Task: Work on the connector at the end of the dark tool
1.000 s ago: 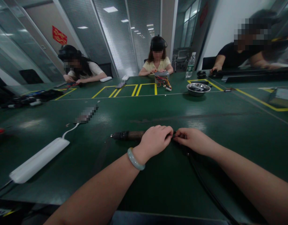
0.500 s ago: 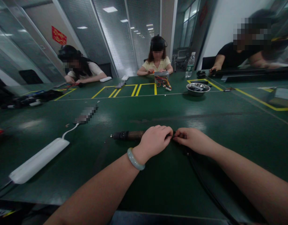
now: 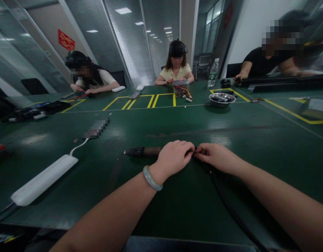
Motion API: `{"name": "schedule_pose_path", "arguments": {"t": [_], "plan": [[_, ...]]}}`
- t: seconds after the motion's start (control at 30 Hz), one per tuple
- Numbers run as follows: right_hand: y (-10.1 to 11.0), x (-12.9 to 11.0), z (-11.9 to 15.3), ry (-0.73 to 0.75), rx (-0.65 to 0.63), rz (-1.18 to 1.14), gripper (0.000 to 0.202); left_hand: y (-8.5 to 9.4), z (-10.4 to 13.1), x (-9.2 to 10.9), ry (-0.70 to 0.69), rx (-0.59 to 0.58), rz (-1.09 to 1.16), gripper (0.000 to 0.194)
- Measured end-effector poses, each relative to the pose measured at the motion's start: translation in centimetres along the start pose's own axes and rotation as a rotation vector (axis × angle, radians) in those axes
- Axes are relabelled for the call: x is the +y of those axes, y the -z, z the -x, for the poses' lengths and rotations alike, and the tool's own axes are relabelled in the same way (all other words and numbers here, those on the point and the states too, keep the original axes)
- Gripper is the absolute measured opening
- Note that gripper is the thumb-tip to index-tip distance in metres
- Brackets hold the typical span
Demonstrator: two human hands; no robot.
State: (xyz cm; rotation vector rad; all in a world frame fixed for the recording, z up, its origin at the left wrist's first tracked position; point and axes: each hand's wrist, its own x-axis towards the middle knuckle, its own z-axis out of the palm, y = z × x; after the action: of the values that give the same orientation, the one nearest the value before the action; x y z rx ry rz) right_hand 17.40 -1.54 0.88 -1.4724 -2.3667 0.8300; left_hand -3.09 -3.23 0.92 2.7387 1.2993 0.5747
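Note:
An electric screwdriver (image 3: pixel 148 152) lies on the green table, its black nose and metal tip pointing left. My left hand (image 3: pixel 175 155), with a pale green bangle at the wrist, is wrapped over the rear part of the tool and hides it. Close against it, my right hand (image 3: pixel 213 155) pinches at the tool's tail end with thumb and fingertips; what lies between them is hidden. From under the right hand a black cable (image 3: pixel 229 206) runs down to the table's near edge.
To the left lie a white power strip (image 3: pixel 46 180) and a blurred-out device (image 3: pixel 97 128) on a white cord. Farther back stand a metal bowl (image 3: pixel 222 100) with dark parts, a water bottle (image 3: pixel 213 73) and a grey box with coloured wires (image 3: pixel 181 87). Several people sit across the table.
My hands and the screwdriver stay almost in place. Across the table, the person at the left has shifted a hand slightly.

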Motion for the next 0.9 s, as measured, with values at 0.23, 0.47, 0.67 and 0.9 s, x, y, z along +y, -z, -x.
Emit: {"name": "schedule_pose_path", "arguments": {"t": [0.23, 0.47, 0.67, 0.9], "plan": [[0.08, -0.26, 0.00, -0.004, -0.005, -0.003, 0.022, 0.02, -0.04, -0.03, 0.005, -0.005, 0.008, 0.013], [-0.04, 0.00, -0.07, 0.001, -0.004, 0.002, 0.022, 0.04, 0.00, -0.01, -0.005, -0.006, -0.001, 0.012], [-0.01, 0.07, 0.02, -0.004, 0.005, 0.008, 0.022, -0.03, -0.06, 0.00, -0.002, -0.007, -0.025, 0.011], [-0.06, 0.07, -0.05, 0.000, 0.000, 0.011, 0.022, 0.00, -0.13, -0.04, -0.013, -0.007, 0.005, 0.012]]}}
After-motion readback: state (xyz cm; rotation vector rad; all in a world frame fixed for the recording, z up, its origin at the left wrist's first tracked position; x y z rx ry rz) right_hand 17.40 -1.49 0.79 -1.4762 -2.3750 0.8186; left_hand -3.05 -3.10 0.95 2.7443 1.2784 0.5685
